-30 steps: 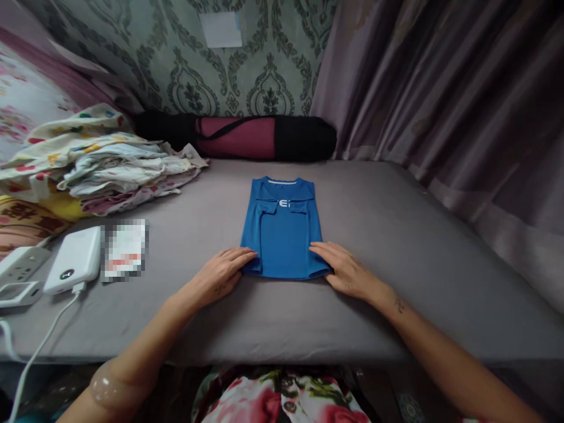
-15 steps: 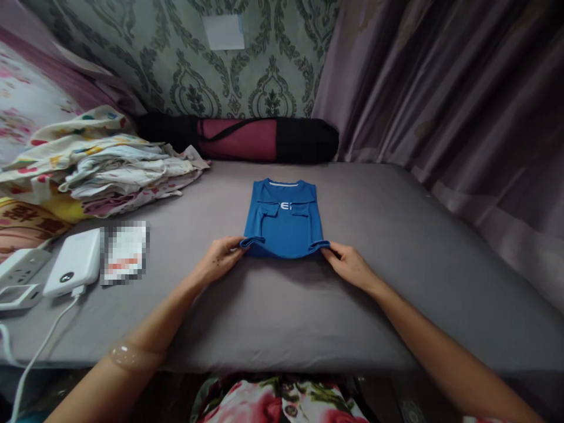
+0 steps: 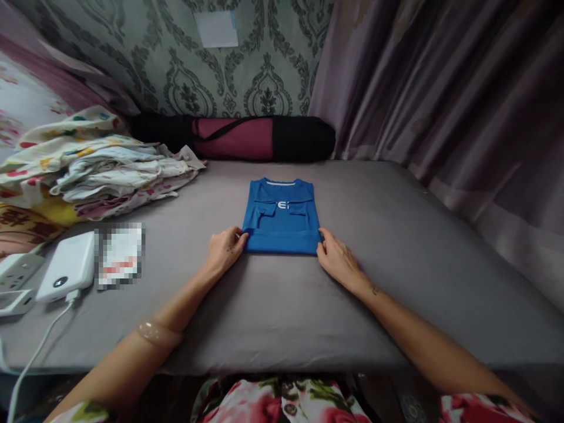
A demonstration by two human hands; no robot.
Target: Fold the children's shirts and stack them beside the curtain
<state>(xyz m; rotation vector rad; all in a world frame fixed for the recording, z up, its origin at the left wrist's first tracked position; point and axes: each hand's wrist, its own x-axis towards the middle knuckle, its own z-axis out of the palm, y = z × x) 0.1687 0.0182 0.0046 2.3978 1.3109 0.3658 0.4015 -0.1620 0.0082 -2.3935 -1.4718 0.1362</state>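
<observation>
A blue shirt [image 3: 282, 241] lies on the grey sheet, its sides and sleeves folded inward and its collar pointing away from me. White letters show partly between the sleeves. Along the near edge, a flat band of the hem is turned up over the body. My left hand [image 3: 227, 247] pinches the left end of this band, thumb toward me. At the right end, my right hand [image 3: 337, 255] grips the other corner with its fingers closed. The fingertips of both hands are partly hidden at the cloth.
On the left lies a heap of patterned clothes [image 3: 127, 170]. Nearer are a white power bank [image 3: 68, 267] with a cable, a power strip [image 3: 17, 273] and a blurred packet [image 3: 120, 255]. A long black and maroon bag [image 3: 238, 139] lies along the wall. Curtains [image 3: 423, 88] hang at right.
The near hem, curled up at its corners before, now lies flat as a straight folded band. Both hands have shifted slightly away from me and inward, still at the corners.
</observation>
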